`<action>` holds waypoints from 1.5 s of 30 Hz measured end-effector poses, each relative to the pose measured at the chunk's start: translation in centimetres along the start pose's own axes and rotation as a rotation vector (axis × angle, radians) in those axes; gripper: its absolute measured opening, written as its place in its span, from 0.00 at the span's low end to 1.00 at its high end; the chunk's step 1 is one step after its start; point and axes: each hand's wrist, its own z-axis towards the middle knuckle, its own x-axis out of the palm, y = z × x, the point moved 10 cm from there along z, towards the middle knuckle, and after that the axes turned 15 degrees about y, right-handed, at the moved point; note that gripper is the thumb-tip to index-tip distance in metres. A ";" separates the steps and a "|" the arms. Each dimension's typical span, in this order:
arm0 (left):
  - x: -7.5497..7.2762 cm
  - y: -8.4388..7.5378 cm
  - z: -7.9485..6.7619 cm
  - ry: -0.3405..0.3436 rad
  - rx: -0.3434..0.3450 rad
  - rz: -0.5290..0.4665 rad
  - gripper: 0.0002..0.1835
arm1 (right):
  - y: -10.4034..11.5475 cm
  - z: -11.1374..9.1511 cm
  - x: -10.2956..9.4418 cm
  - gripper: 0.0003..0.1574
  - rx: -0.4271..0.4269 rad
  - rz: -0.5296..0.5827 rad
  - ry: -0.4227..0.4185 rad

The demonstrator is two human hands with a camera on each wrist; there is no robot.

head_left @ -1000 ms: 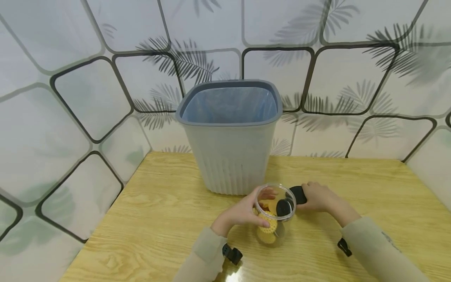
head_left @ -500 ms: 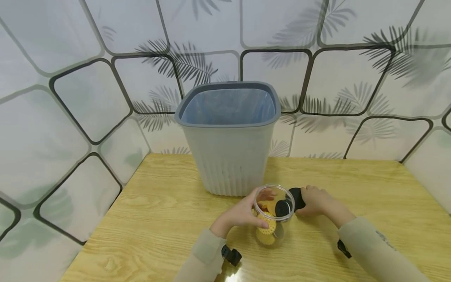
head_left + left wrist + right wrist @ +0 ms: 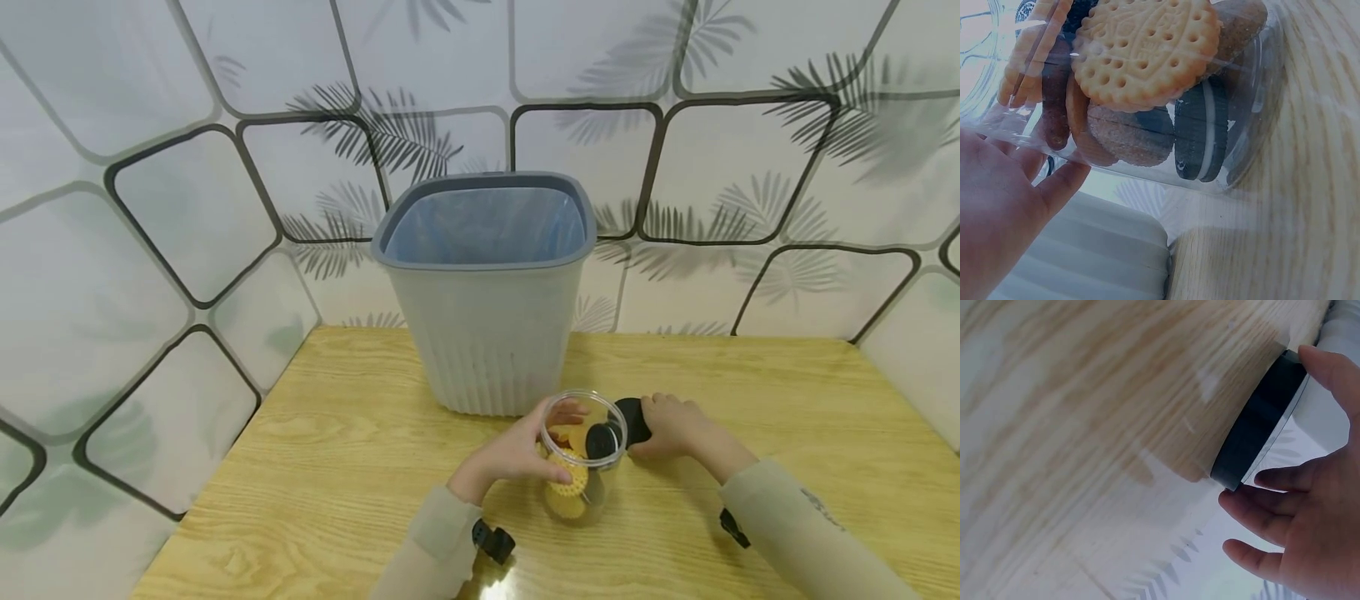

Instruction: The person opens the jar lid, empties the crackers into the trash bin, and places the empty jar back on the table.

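My left hand (image 3: 517, 450) grips a clear plastic jar (image 3: 592, 464) standing uncapped on the table, fingers at the far side and thumb at the near side. Inside are mixed cookies: a round yellow biscuit (image 3: 1147, 50) with small holes, a black sandwich cookie (image 3: 1200, 131) with white filling, and several brown ones. Just right of the jar, my right hand (image 3: 675, 427) holds a round black lid (image 3: 1260, 422) on edge between thumb and fingers. In the head view the lid partly overlaps the jar's rim, and the right fingertips are mostly hidden.
A tall grey-white bin (image 3: 487, 333) with a blue-grey rim stands directly behind the jar, close to the left fingers. The wooden table (image 3: 337, 433) meets a patterned wall covering (image 3: 450, 133) at the back and sides.
Over the last second the right hand has shifted very slightly left with the lid. The left hand and jar stay in place.
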 end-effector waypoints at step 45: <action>0.1 -0.4 0.0 0.015 0.018 -0.009 0.54 | -0.3 -4.0 -9.0 0.36 -0.264 0.453 -0.360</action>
